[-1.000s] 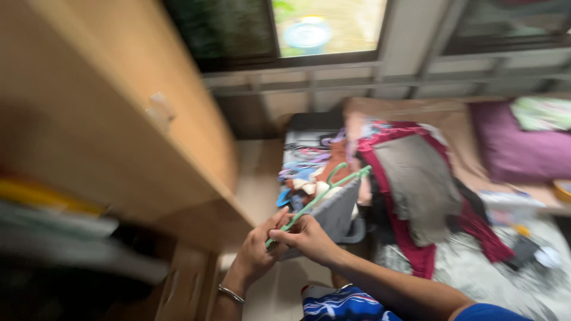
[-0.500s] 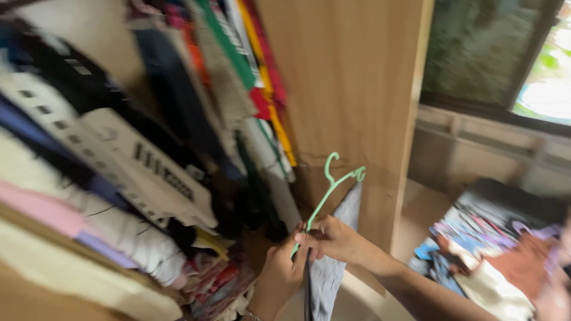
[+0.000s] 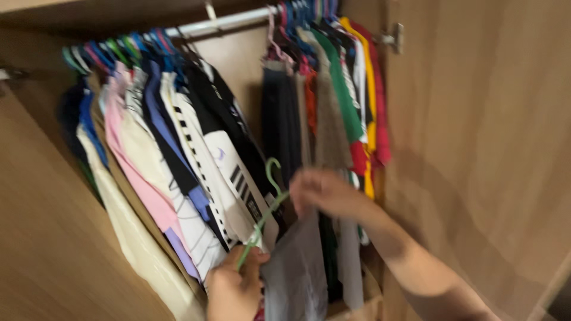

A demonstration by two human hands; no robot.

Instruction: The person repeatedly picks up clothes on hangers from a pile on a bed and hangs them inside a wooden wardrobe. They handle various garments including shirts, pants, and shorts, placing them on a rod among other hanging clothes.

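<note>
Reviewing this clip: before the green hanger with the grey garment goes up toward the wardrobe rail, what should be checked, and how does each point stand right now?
1. Left hand grips the green hanger at its lower end: ok.
2. Grey garment hangs from the hanger: ok, though how securely cannot tell.
3. Right hand at the hanger's upper end, grip blurred: cannot tell.
4. Hook free of the hanging clothes: cannot tell, it overlaps them.
5. Open gap on the rail between the two bunches: ok.
6. Hook raised to rail height: not ok, it sits well below.
</note>
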